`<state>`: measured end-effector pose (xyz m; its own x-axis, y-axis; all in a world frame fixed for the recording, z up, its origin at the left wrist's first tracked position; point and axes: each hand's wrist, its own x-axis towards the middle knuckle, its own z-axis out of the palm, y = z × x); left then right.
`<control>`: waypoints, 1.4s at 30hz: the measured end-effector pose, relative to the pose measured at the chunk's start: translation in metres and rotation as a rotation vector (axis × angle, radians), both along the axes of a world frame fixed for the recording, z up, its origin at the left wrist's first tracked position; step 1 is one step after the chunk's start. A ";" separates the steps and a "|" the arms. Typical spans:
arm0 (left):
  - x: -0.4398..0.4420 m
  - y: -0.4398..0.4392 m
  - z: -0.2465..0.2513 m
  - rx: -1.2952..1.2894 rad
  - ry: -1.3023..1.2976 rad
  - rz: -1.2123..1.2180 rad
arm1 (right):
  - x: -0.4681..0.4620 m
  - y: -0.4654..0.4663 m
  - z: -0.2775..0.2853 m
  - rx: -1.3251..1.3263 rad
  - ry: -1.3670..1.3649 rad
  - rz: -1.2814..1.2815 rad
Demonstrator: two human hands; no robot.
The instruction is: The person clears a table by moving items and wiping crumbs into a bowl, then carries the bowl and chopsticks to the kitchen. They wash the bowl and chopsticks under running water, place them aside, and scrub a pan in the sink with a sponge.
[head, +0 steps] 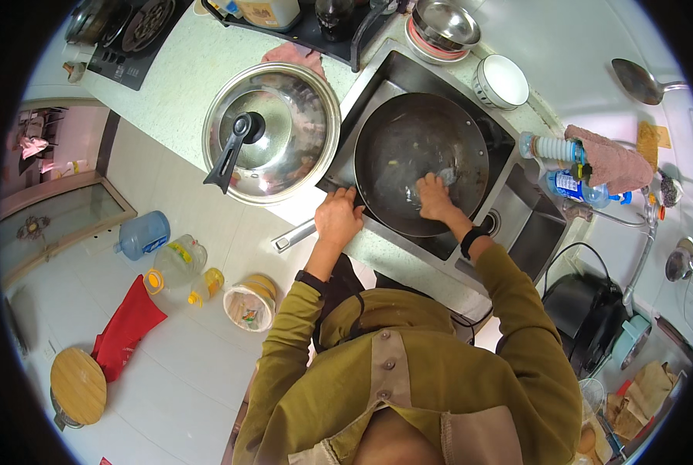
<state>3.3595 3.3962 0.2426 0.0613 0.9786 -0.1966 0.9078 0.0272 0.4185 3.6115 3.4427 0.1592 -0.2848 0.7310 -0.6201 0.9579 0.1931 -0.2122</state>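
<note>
A large dark wok (pixel 404 139) rests over the left basin of a stainless steel sink, with some water and small bits inside. My right hand (pixel 434 197) is inside the wok, its fingers on a greyish scrubber (pixel 448 176) against the wok's inner surface. At the wok's lower left, my left hand (pixel 339 217) grips the handle (pixel 295 234), whose metal end sticks out beyond the counter edge. A steel pan lid (pixel 300 145) with a black handle lies on the counter left of the sink, partly over a pink cloth (pixel 300 56).
Bowls (pixel 500 81) stand behind the sink, near stacked steel bowls (pixel 446 26). A faucet (pixel 605 214), plastic bottles and a pink towel (pixel 613 160) are at the right. A black rack (pixel 311 35) stands at the back. A waste bin (pixel 250 302) and large bottles (pixel 143 235) are at the lower left.
</note>
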 end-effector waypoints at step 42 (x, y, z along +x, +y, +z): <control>-0.003 0.002 -0.001 -0.019 0.015 -0.026 | -0.077 -0.065 0.031 -0.246 0.408 -0.258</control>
<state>3.3569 3.3981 0.2417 0.0833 0.9729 -0.2157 0.9143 0.0115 0.4048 3.5347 3.3773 0.1905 -0.3683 0.6565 -0.6583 0.7982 -0.1398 -0.5860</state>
